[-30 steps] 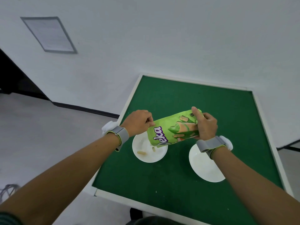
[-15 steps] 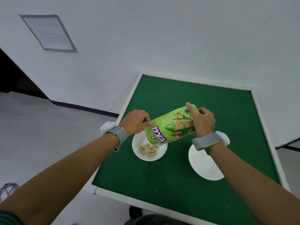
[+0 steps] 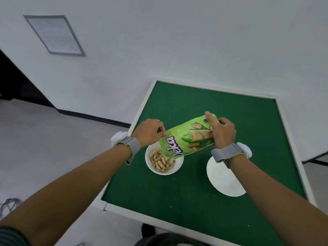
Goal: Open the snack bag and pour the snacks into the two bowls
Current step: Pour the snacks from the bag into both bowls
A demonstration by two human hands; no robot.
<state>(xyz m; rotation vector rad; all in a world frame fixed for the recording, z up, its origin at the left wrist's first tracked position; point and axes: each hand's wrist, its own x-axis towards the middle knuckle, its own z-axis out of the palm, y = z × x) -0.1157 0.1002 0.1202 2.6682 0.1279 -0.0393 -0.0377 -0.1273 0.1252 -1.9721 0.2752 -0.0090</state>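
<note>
A light green snack bag (image 3: 186,138) hangs tilted over the table, its mouth pointing down-left above the left white bowl (image 3: 150,166). That bowl holds a heap of short tan wafer sticks (image 3: 161,161). My left hand (image 3: 150,133) pinches the bag's lower left corner by the mouth. My right hand (image 3: 222,133) grips the raised far end of the bag. The right white bowl (image 3: 223,180) sits under my right wrist, and nothing shows in its visible part.
The green table (image 3: 204,206) has a white border; its left edge runs close beside the left bowl. A white wall stands just behind the table. Grey floor lies to the left, with cables at the far left edge.
The bag's far end has risen and the bag tilts more steeply. The left bowl went from a few sticks to a heap. Both hands keep their hold.
</note>
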